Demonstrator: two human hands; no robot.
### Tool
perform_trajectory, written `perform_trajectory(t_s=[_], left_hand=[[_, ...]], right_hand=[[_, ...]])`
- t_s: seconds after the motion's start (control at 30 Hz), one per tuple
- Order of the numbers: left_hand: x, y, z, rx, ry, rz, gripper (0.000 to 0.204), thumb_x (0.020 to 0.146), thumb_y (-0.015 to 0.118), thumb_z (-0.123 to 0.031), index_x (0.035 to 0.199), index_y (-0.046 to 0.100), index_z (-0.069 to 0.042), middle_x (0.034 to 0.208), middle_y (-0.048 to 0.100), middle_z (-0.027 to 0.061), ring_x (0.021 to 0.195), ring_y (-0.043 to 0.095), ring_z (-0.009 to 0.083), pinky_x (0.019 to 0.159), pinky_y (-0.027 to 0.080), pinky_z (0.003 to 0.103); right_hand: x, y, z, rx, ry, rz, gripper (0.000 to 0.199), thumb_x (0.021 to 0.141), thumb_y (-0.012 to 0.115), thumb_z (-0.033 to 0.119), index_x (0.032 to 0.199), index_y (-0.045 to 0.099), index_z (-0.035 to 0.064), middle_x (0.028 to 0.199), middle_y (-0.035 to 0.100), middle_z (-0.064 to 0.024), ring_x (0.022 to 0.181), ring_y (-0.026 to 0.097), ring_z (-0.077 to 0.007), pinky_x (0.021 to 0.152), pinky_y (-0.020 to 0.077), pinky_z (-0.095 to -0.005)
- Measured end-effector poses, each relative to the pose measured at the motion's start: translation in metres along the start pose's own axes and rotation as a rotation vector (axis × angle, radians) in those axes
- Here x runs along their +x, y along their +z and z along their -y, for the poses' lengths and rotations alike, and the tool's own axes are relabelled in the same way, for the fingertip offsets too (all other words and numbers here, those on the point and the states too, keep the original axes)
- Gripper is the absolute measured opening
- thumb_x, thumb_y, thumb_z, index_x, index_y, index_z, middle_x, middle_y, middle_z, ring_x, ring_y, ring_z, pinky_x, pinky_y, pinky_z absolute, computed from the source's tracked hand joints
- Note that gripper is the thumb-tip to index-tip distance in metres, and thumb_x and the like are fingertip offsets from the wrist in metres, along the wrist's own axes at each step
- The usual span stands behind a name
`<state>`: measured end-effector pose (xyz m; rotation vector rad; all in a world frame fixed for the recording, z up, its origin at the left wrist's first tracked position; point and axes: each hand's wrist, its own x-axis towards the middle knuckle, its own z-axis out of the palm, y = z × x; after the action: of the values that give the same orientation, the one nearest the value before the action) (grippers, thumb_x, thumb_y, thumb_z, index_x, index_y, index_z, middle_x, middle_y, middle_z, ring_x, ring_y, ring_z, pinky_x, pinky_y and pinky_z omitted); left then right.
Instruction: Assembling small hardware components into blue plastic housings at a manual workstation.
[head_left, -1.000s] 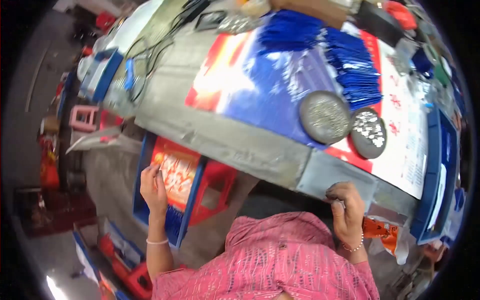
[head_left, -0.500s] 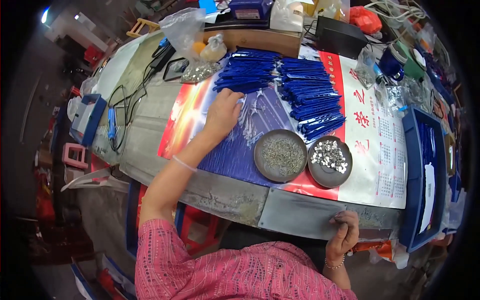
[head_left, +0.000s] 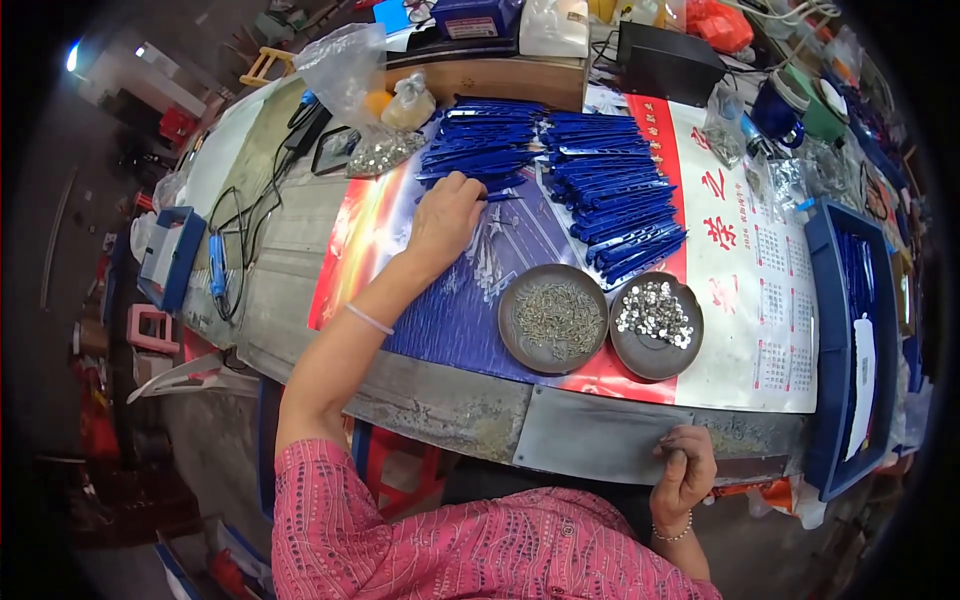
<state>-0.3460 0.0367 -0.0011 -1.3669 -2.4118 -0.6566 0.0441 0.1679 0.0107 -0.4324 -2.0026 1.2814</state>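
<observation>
My left hand (head_left: 447, 222) reaches to the near edge of the left pile of long, slim blue strips (head_left: 480, 140). Its fingers are closed on one blue strip (head_left: 506, 196), whose pointed end sticks out to the right; the rest is hidden by the hand. A second pile of blue strips (head_left: 612, 185) lies to the right. At the table's front edge my right hand (head_left: 685, 468) rests with curled fingers beside a flat grey plate (head_left: 600, 435). Whether it holds anything is hidden. Between the hands stand a dish of small metal pins (head_left: 507, 335) and a dish of small silvery discs (head_left: 620, 350).
A calendar poster (head_left: 740, 360) covers much of the table. At the right edge stands a blue bin (head_left: 825, 400); a blue-handled tool (head_left: 217, 265) with a cord lies left. Behind are a bag of metal parts (head_left: 385, 155), a black box (head_left: 668, 62) and a blue mug (head_left: 778, 112).
My left hand has shifted slightly nearer, and a blue strip now shows in its fingers, apart from the pile. My right hand stays at the table edge. The view has shifted a little.
</observation>
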Motion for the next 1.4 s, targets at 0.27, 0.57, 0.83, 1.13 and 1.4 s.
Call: perform_trajectory(t_s=[0.27,0.57,0.83,1.13,1.4], left_hand=[[-0.002,0.002,0.002,0.088,0.047,0.059,0.01,0.079,0.058,-0.007,0.087,0.053,-0.003,0.083,0.051,0.0129,0.083,0.052,0.0322,0.071,0.043,0.041],[-0.012,-0.024,-0.008,-0.113,-0.009,-0.205,0.01,0.081,0.056,-0.005,0.09,0.052,-0.001,0.086,0.054,0.0141,0.079,0.053,0.0315,0.07,0.042,0.038],[-0.039,-0.064,-0.041,-0.799,-0.214,-0.339,0.01,0.091,0.048,-0.004,0.099,0.047,0.002,0.084,0.058,0.0088,0.083,0.059,0.0145,0.074,0.046,0.025],[-0.092,-0.103,-0.088,-1.196,-0.403,-0.29,0.02,0.092,0.048,-0.007,0.11,0.049,0.003,0.085,0.061,0.0074,0.076,0.059,0.0124,0.072,0.048,0.024],[-0.169,-0.106,-0.159,-1.369,-0.598,-0.122,0.013,0.092,0.047,-0.005,0.103,0.048,0.002,0.082,0.056,0.0061,0.067,0.055,0.0103,0.062,0.046,0.023]], right_hand=[[0.001,0.002,0.0,-0.039,-0.036,0.055,0.014,0.089,0.046,0.008,0.081,0.051,-0.0019,0.078,0.052,-0.0114,0.063,0.049,-0.0144,0.056,0.0398,-0.0248],[0.001,0.006,0.002,-0.078,-0.043,0.065,0.012,0.088,0.047,0.005,0.079,0.051,-0.0016,0.077,0.052,-0.0101,0.062,0.048,-0.0136,0.056,0.039,-0.0244],[0.0,0.009,0.007,-0.14,-0.041,0.061,0.008,0.085,0.052,0.002,0.078,0.05,-0.001,0.072,0.053,-0.0112,0.061,0.051,-0.0195,0.058,0.0416,-0.0277],[0.019,0.009,0.03,-0.233,0.022,0.282,0.009,0.079,0.053,-0.001,0.088,0.052,-0.0019,0.08,0.052,-0.0094,0.074,0.051,-0.0183,0.069,0.0417,-0.028],[0.11,0.078,0.029,-0.593,-0.437,0.661,0.022,0.078,0.06,0.011,0.097,0.054,0.0021,0.09,0.053,-0.0139,0.087,0.052,-0.0311,0.077,0.0381,-0.0397]])
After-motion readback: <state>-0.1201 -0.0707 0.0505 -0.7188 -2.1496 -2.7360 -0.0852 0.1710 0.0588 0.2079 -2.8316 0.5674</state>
